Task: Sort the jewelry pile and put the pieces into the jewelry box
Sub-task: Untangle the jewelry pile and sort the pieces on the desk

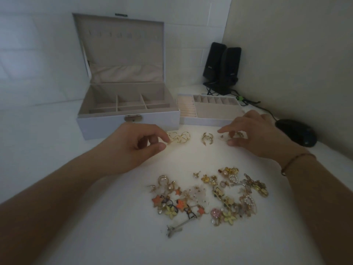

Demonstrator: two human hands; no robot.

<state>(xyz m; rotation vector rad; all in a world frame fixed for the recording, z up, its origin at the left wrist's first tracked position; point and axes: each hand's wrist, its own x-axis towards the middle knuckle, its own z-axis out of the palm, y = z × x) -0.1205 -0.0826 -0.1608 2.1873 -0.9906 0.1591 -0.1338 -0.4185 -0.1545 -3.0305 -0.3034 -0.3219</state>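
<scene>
Both forearms reach in from the near edge over the white table [95,236]. Left hand [131,148] lies on its side, fingers curled, thumb and forefinger pinching the near-left end of a pair of gold wire hoop earrings [177,137] that rest on the table just in front of the jewelry box [128,119]. Right hand [254,132] hovers palm-down, fingers bent and spread, tips touching a small pale-and-gold piece [229,136]; whether it's pinched or only touched, can't tell. A thin red cord bracelet [294,161] sits on the right wrist.

Between the hands: 1 gold interlocked-shape piece [207,138], apart from both.

Jewelry pile [208,199] sits near, center-right, between the forearms: orange stars, yellow flowers, pearl bits, gold charms, a silver clip at the near-left edge; too tangled to count.

Box: lid up, approx. 6 compartments showing in the base. Just right of it, touching, 1 removed tray [210,111] with ring rolls at left, a row of small slots at far side, 1 larger section.

Far right: 2 black speakers [221,66] w/ cables, 1 black mouse [296,131].
</scene>
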